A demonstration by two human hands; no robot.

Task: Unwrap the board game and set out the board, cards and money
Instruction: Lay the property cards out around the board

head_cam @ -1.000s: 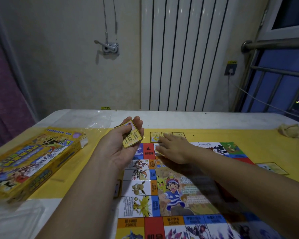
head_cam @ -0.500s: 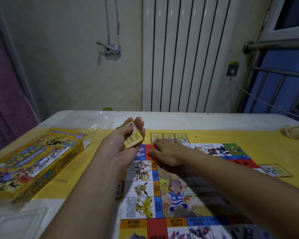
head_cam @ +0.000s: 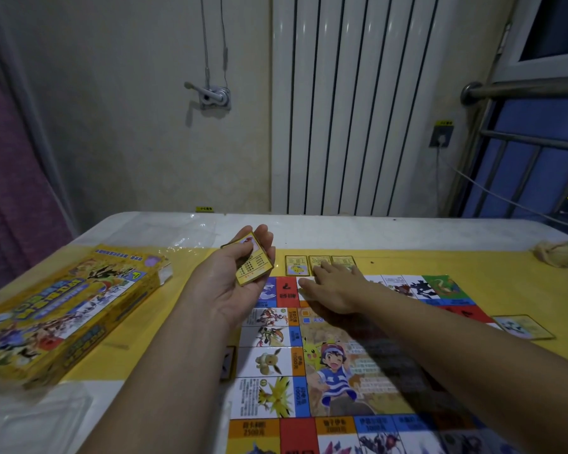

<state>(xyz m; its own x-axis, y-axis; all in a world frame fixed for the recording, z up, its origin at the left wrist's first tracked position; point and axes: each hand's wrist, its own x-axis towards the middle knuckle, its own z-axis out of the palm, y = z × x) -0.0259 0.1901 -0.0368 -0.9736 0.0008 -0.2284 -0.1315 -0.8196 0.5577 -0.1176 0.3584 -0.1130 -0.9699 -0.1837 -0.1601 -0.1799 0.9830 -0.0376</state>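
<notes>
The colourful game board (head_cam: 312,365) lies flat on the yellow table cover. My left hand (head_cam: 233,283) holds a small stack of yellow cards (head_cam: 251,262) above the board's far left corner. Three yellow cards (head_cam: 297,265) lie in a row just beyond the board's far edge. My right hand (head_cam: 333,286) lies flat with straight fingers, its fingertips on the middle and right cards of that row. One more card (head_cam: 523,326) rests to the right of the board. Another card (head_cam: 227,362) peeks out at the board's left edge.
The yellow game box (head_cam: 63,309) lies on the left of the table. Clear plastic wrap (head_cam: 197,232) sits beyond it, and a clear plastic tray (head_cam: 30,424) is at the near left. A crumpled cloth (head_cam: 554,253) lies at the far right.
My right hand has slid a little to the right along the card row. My left hand with the stack has stayed in about the same place.
</notes>
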